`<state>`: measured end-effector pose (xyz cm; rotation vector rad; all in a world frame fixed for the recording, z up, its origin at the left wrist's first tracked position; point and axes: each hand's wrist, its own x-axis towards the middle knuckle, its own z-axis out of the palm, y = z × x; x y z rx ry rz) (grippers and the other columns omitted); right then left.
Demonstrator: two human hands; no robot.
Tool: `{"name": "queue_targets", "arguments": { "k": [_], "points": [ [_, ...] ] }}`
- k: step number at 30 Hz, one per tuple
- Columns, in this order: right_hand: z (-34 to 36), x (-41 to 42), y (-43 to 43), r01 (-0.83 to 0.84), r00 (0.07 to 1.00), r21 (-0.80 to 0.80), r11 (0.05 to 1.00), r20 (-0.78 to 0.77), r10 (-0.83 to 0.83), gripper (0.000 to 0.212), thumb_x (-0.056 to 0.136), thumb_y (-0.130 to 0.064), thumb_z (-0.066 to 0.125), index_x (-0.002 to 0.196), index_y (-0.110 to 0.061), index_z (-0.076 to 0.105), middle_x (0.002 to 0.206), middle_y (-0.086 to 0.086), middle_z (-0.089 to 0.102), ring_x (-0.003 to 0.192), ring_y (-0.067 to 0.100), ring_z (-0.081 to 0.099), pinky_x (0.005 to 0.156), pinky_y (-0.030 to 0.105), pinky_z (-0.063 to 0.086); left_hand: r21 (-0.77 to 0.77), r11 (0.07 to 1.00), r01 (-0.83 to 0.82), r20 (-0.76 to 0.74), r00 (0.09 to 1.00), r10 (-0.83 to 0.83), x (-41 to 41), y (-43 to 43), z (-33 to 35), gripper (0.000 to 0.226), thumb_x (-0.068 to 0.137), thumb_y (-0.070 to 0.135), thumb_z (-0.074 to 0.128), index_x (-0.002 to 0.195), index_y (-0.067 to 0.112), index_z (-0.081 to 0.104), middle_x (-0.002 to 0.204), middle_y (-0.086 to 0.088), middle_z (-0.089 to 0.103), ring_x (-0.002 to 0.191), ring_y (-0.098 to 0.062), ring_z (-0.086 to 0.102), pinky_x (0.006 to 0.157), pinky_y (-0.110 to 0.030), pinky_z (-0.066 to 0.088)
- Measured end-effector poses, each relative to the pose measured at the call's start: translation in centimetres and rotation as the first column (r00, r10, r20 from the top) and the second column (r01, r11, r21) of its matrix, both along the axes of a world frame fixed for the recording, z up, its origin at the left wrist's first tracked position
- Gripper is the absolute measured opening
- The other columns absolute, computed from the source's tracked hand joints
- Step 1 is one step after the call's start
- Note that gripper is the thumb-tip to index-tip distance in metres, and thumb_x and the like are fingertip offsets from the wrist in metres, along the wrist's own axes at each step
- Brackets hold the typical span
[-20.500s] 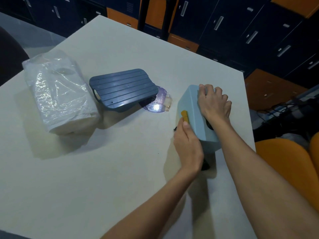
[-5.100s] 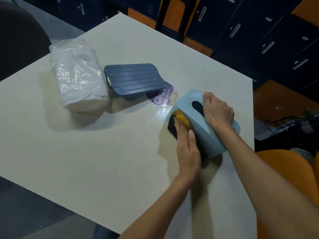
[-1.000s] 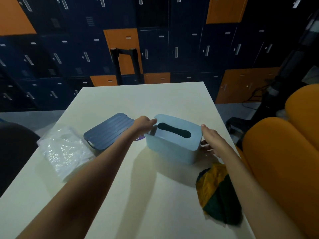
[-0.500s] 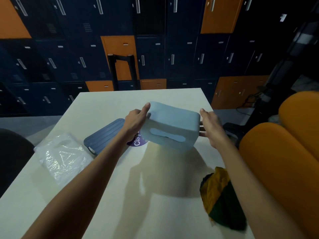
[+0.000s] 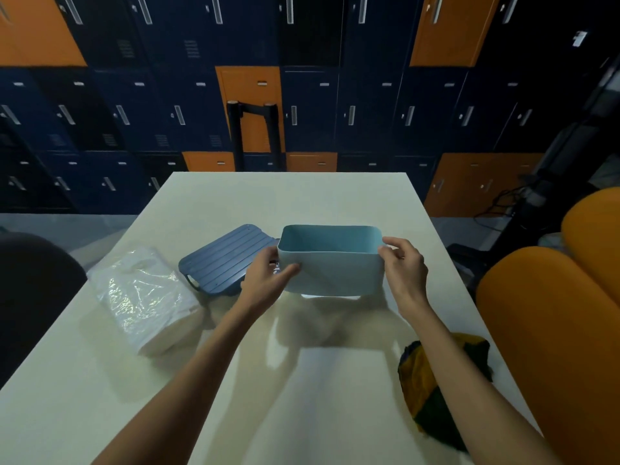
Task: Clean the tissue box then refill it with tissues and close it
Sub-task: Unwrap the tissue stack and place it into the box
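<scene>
I had flipped the light-blue rounded plastic tissue box (image 5: 332, 273) open side up, L hand (image 5: 268, 276) and R hand (image 5: 404, 266) gripping its ends, so refill from the clear-wrapped tissue pack (image 5: 141, 297) could start.

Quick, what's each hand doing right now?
Left hand: holding the tissue box by its left end.
Right hand: holding its right end.

At middle of table (image 5: 302, 196), between left hand (image 5: 265, 280) and right hand (image 5: 404, 266): tissue box (image 5: 332, 273), opening upward. Just left, lid (image 5: 224, 263); farther left, tissue pack (image 5: 144, 297). Nearer, by right edge, cloth (image 5: 432, 391).
</scene>
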<state>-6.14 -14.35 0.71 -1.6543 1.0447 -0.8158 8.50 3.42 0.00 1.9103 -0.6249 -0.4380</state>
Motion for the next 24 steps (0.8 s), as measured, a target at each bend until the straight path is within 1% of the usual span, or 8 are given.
{"name": "queue_targets", "arguments": {
  "k": [4,7,11,15,17,18,20,24],
  "points": [
    [-0.8,-0.2,0.6,-0.007,1.0,-0.009,1.0,-0.023,0.006,0.024,0.088,-0.018,0.057,0.111,-0.021,0.064,0.097,0.008,0.064,0.091,0.02,0.058,0.087,0.039,0.05,0.017,1.0,-0.01,0.03,1.0,0.009,-0.5,0.6,-0.7,0.045,0.069,0.047,0.064,0.109,0.029,0.055,0.111,0.008,0.063,0.104,-0.012,0.059,0.09,-0.04,0.052],
    [-1.1,-0.5,1.0,-0.039,0.998,-0.036,0.999,-0.054,0.037,0.023,0.088,-0.016,0.057,0.109,-0.02,0.064,0.093,0.008,0.064,0.092,0.021,0.058,0.085,0.035,0.048,0.015,1.0,0.0,0.061,0.998,-0.001,-0.7,1.0,-0.8,0.046,0.075,0.04,0.067,0.116,0.026,0.052,0.115,0.006,0.06,0.106,-0.015,0.058,0.09,-0.036,0.052],
    [-1.3,-0.9,0.7,-0.123,0.982,-0.086,0.989,-0.156,0.108,0.015,0.089,-0.016,0.058,0.1,-0.022,0.066,0.101,0.007,0.065,0.094,0.018,0.059,0.088,0.033,0.049,0.035,0.999,0.039,0.078,0.996,-0.042,-0.4,1.5,-1.2,0.041,0.086,0.02,0.069,0.125,0.02,0.053,0.121,0.002,0.059,0.107,-0.014,0.057,0.093,-0.031,0.05],
    [0.0,-0.5,0.7,-0.138,0.975,-0.255,0.957,-0.205,0.086,0.015,0.09,-0.011,0.059,0.099,-0.015,0.069,0.108,0.01,0.058,0.094,0.017,0.057,0.083,0.025,0.044,0.092,0.996,0.019,0.181,0.983,-0.035,0.0,1.9,-0.7,0.033,0.088,0.008,0.062,0.12,0.014,0.059,0.114,-0.001,0.065,0.098,-0.011,0.058,0.08,-0.014,0.043],
    [1.5,0.4,1.2,-0.131,0.981,-0.347,0.929,-0.18,0.071,0.015,0.091,-0.01,0.058,0.101,-0.012,0.069,0.111,0.011,0.056,0.097,0.017,0.055,0.081,0.022,0.041,0.087,0.995,-0.048,0.233,0.972,0.026,0.4,2.3,0.2,0.029,0.089,0.007,0.06,0.118,0.008,0.06,0.107,0.002,0.063,0.09,-0.008,0.057,0.073,-0.013,0.041],
    [2.3,0.9,1.5,-0.134,0.984,-0.389,0.912,-0.162,0.075,0.015,0.091,-0.01,0.058,0.101,-0.012,0.069,0.112,0.011,0.056,0.097,0.016,0.055,0.08,0.021,0.042,0.074,0.994,-0.076,0.234,0.97,0.057,0.7,2.6,0.6,0.032,0.089,0.006,0.059,0.121,0.006,0.058,0.111,0.002,0.061,0.09,-0.007,0.057,0.071,-0.013,0.041],
    [3.7,2.5,2.4,-0.16,0.985,-0.446,0.88,-0.133,0.112,0.015,0.092,-0.01,0.058,0.101,-0.013,0.069,0.112,0.01,0.058,0.095,0.012,0.054,0.079,0.021,0.044,0.041,0.993,-0.11,0.259,0.961,0.096,1.7,3.3,1.7,0.036,0.089,0.005,0.058,0.125,0.005,0.058,0.121,-0.001,0.061,0.097,-0.008,0.059,0.075,-0.012,0.042],
    [5.6,6.7,5.3,-0.263,0.965,-0.442,0.857,-0.104,0.243,0.015,0.092,-0.009,0.057,0.098,-0.015,0.069,0.109,0.007,0.061,0.087,0.009,0.056,0.078,0.017,0.045,-0.028,0.982,-0.189,0.318,0.929,0.188,4.3,5.9,4.4,0.036,0.09,0.007,0.059,0.126,0.009,0.059,0.124,-0.002,0.062,0.102,-0.013,0.06,0.084,-0.019,0.045]
  ]
}}
